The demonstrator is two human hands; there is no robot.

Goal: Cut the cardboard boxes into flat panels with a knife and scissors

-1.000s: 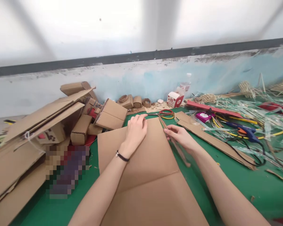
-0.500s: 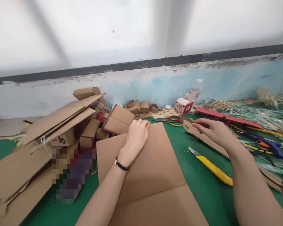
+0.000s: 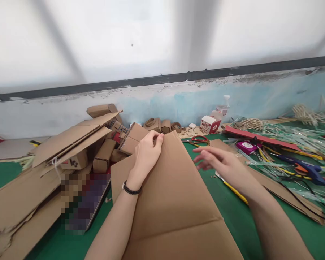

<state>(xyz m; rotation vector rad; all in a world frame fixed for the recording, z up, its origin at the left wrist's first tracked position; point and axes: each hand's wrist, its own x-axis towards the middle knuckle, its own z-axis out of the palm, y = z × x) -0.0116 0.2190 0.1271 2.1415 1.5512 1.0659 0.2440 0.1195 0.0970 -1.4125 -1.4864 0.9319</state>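
Observation:
A large creased sheet of brown cardboard spans the middle foreground, its far end raised off the green surface. My left hand, with a black bracelet on its wrist, pinches the sheet near its far edge. To the right of the sheet, my right hand hovers with its fingers apart and nothing in them. Beneath my right forearm lies a yellow utility knife, partly covered. Red-handled scissors rest just beyond my right hand.
Cardboard sheets and small boxes are piled at the left. A red and white carton stands by the wall. At the right lie a purple tape measure, a blue glue gun, a red strip and green plastic scraps.
My right hand has moved left toward the sheet and off the cardboard strip. My left hand has lifted the sheet's far end and shifted slightly left. The purple tape measure has come into sight.

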